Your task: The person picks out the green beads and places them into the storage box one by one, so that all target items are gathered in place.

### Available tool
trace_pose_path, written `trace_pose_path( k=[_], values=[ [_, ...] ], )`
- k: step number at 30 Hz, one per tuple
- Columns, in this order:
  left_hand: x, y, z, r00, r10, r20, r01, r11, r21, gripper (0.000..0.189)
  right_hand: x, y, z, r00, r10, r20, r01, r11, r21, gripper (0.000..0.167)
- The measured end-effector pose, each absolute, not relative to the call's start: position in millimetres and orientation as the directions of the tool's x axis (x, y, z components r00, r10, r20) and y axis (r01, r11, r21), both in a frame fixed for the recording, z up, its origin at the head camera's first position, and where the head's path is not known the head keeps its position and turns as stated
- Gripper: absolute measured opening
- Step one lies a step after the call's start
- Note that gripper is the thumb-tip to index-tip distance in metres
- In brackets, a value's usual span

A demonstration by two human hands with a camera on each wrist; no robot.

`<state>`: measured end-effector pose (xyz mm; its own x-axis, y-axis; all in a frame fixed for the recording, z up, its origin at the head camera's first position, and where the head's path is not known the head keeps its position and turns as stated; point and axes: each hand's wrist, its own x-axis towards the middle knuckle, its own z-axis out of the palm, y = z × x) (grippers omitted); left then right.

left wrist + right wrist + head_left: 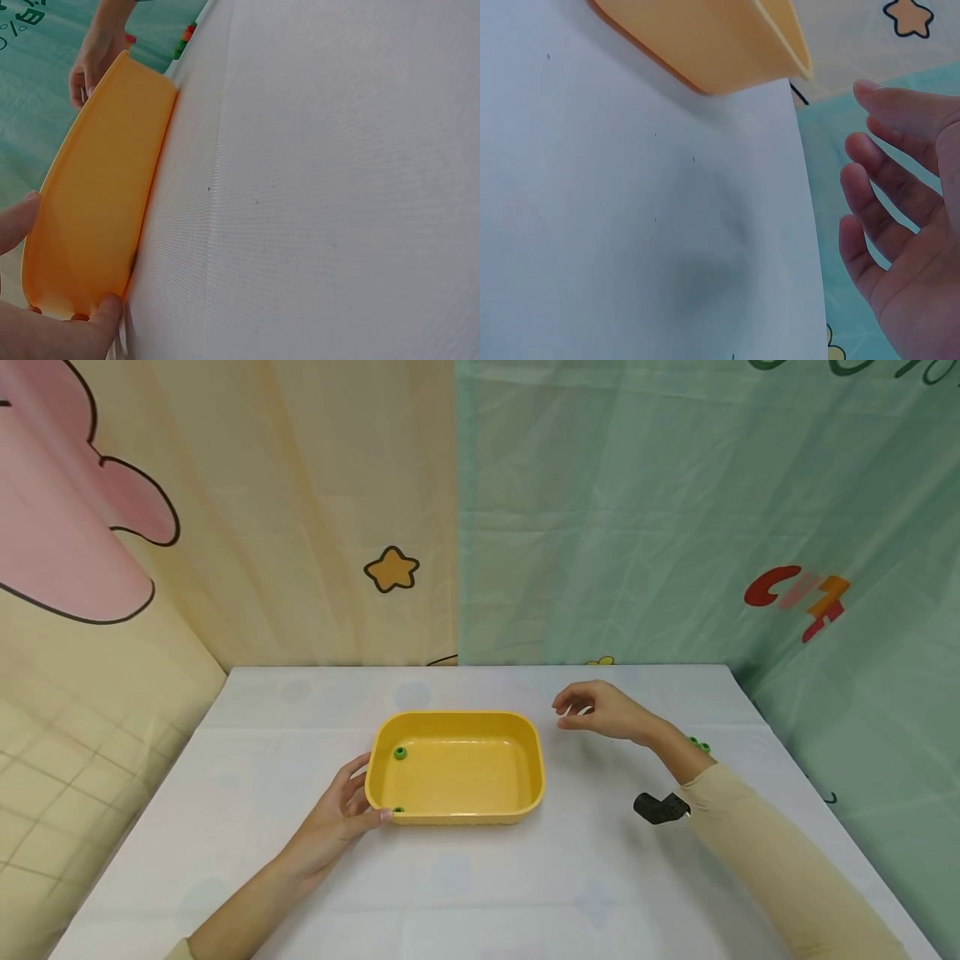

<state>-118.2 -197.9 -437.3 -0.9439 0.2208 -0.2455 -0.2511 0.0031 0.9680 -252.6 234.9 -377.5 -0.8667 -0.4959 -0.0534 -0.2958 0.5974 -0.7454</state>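
A shallow yellow plastic tray (453,818) stands on the white-covered table, seen from its side in the left wrist view. My left hand (337,818) grips its left end, thumb on the near rim and fingers along the outer wall. Inside the tray lies a small green round piece (401,752) with a dark centre; another green piece (399,810) shows partly behind the near wall. My right hand (603,708) hovers beyond the tray's right end, fingers loosely bent. In the right wrist view that hand (907,202) has nothing between its spread fingers and thumb.
Small green pieces (699,744) lie on the table behind my right forearm, partly hidden; the left wrist view shows green and red pieces (184,41) there. A black device (660,808) sits at my right wrist. Printed curtains (600,527) hang behind the table (480,893).
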Motion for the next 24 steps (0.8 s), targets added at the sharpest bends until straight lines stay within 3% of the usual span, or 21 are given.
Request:
trace_pose_path(
  k=[24],
  values=[
    [-116.8, -197.4, -435.3, -0.944, 0.229, -0.240, -0.249, -0.015, 0.968, 0.098, -223.8, 331.0, -379.0, -0.947, -0.321, 0.000, -0.218, 0.641, -0.736, 0.039]
  ],
)
